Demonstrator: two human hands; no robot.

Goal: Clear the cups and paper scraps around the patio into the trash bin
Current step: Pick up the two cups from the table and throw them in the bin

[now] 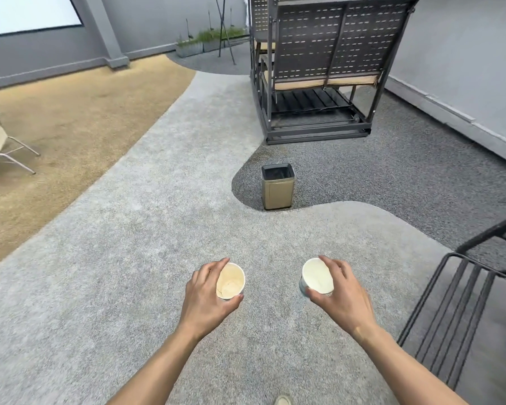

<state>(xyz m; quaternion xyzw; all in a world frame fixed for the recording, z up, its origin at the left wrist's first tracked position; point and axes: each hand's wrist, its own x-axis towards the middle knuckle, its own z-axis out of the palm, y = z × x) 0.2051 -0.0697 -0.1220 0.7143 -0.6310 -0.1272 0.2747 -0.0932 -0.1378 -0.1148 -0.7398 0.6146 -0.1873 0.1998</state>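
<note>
Paper cups, one per hand: left hand (209,290) wraps the stained cup (230,281), right hand (341,290) the clean cup (317,276), both grips closed. Carrying step; next they'd need dropping into the gold trash bin (277,187), mid-frame ahead.

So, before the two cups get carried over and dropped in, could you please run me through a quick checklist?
1. Left hand has a firm grip on the stained paper cup: ok, fingers wrap its rim.
2. Right hand has a grip on the clean paper cup: ok.
3. Cups free of liquid: ok, both look dry inside, the left only stained.
4. Trash bin open and upright: ok, no lid over its dark liner.
5. Path to the bin free of obstacles: ok, bare paving; the metal chair stands off to the right.
6. Paper scraps already picked up: cannot tell, none in view.
</note>
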